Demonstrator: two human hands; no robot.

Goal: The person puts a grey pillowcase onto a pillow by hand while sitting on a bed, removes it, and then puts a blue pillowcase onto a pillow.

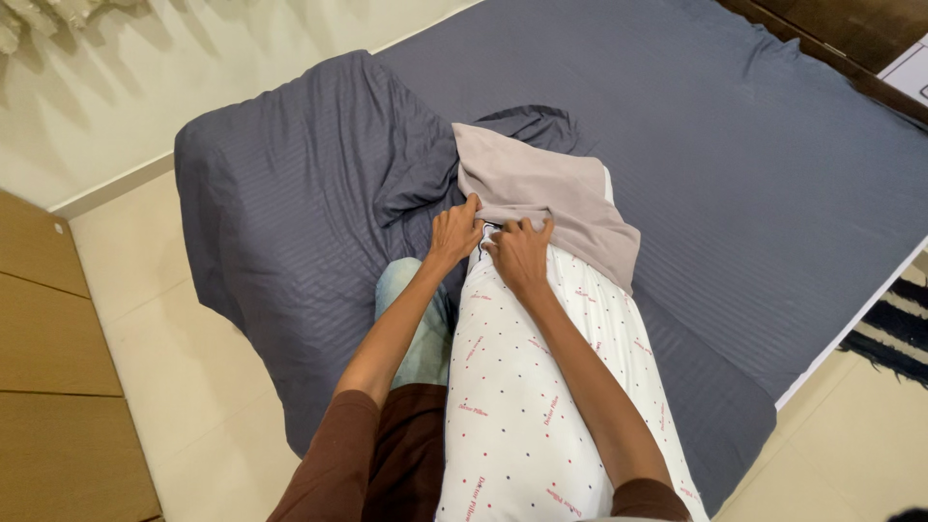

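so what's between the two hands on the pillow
In the head view, a narrow strip of the white dotted pillow shows between the left hand and right hand, under the grey pillowcase edge both grip.

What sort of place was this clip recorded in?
Most likely a bedroom. A bed with a dark grey striped sheet fills the view, both hands, left hand and right hand, grip a beige pillowcase over a white dotted pillow, and a rug lies on the tiled floor.

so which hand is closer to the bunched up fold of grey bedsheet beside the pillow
Left. The left hand grips the edge of the beige pillowcase right beside the bedsheet fold. The right hand sits further away on the white dotted pillow.
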